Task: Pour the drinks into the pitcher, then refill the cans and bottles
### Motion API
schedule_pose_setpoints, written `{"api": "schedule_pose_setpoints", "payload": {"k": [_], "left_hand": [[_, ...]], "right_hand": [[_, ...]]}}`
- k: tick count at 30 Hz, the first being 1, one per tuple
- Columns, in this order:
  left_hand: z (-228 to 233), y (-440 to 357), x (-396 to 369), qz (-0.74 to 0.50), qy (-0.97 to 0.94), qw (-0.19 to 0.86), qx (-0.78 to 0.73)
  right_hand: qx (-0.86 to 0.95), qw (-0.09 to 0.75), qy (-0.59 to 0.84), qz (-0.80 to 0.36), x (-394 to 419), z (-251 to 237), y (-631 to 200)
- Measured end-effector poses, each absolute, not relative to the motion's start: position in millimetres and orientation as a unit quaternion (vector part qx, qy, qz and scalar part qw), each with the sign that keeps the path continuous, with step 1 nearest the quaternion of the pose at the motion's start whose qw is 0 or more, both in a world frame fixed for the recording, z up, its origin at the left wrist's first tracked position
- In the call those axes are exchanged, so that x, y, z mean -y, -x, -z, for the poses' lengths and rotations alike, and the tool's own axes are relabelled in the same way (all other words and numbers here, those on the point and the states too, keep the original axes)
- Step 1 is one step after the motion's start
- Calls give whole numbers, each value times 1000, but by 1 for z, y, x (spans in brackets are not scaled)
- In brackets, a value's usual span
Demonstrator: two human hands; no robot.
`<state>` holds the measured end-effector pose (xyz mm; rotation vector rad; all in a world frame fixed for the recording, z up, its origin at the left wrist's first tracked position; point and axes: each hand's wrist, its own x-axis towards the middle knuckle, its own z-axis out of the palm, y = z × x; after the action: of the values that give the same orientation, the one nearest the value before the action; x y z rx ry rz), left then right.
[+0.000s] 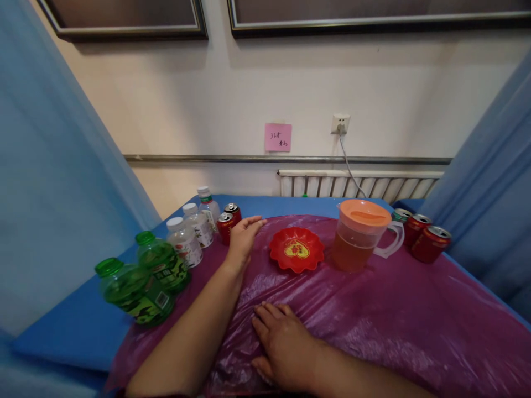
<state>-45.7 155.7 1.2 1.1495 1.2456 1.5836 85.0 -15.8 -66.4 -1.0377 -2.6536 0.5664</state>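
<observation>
Cans (224, 228) upright beside left hand (244, 239)

Can see only the lower parts of the left picture frame (128, 34) and right picture frame (373, 30), both cut off by the top edge. Lose the left curtain (53, 182) and right curtain (489, 171) past the sides, the left forearm (186, 331) and right forearm (365, 366) past the bottom edge. Cannot make out the small writing on the pink note (278, 137). Cannot fairly judge the left hand's (244, 239) grip, with thumb side hidden and fingertips small. Find the right hand's (284, 338) palm hidden, the near red can (224, 228) partly behind the left hand, the far can (233, 209) partly behind the near one, and the radiator's (319, 186) bottom hidden behind the blue table (74, 320).
</observation>
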Motion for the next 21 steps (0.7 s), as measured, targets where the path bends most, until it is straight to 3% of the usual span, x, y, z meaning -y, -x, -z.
{"api": "schedule_pose_setpoints", "payload": {"k": [8,14,21], "left_hand": [[32,86,-167,-642,-445,223,-584],[48,110,-180,-601,-423,76,-673],[52,130,-210,-537,-405,56,-738]], "right_hand": [[873,155,368,-282,18,62,-96],[857,189,384,-287,19,56,-132],[826,247,392,-322,17,68,-162]]}}
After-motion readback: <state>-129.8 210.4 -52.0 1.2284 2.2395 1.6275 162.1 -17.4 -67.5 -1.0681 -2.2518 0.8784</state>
